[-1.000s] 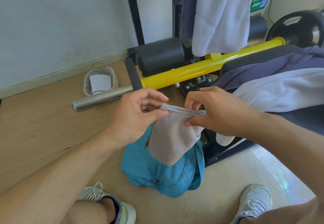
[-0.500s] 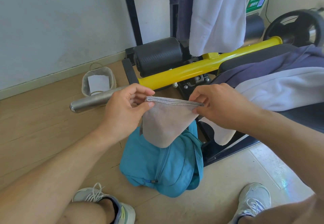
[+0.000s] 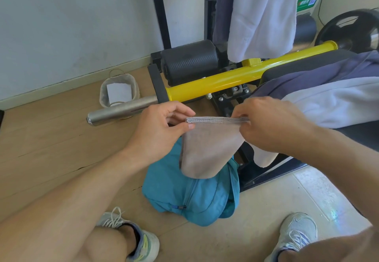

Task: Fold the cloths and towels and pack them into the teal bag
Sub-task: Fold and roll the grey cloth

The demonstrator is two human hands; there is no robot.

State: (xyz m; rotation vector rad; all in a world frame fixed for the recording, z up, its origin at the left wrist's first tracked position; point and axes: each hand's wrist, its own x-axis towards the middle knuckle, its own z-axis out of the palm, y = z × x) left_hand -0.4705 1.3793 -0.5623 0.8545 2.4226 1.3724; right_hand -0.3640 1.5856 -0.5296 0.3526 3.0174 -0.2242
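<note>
A small beige cloth (image 3: 207, 148) hangs folded above the teal bag (image 3: 190, 198), which slumps on the floor between my feet. My left hand (image 3: 160, 130) pinches the cloth's stitched top edge at its left corner. My right hand (image 3: 270, 124) pinches the same edge at the right corner. The edge is stretched level between both hands. A white towel (image 3: 262, 13) hangs from the rack behind. A dark blue cloth (image 3: 320, 72) and a white one (image 3: 336, 99) lie over the bench at right.
A yellow bar (image 3: 223, 81) with a steel end (image 3: 121, 111) crosses just behind my hands. A black roller pad (image 3: 188, 60) and a small lined basket (image 3: 118, 91) stand near the wall. A weight plate (image 3: 348, 29) sits at far right. My shoes (image 3: 139, 241) flank the bag.
My hands have drawn apart, stretching the cloth's top edge wider and level. The cloth has risen slightly above the bag.
</note>
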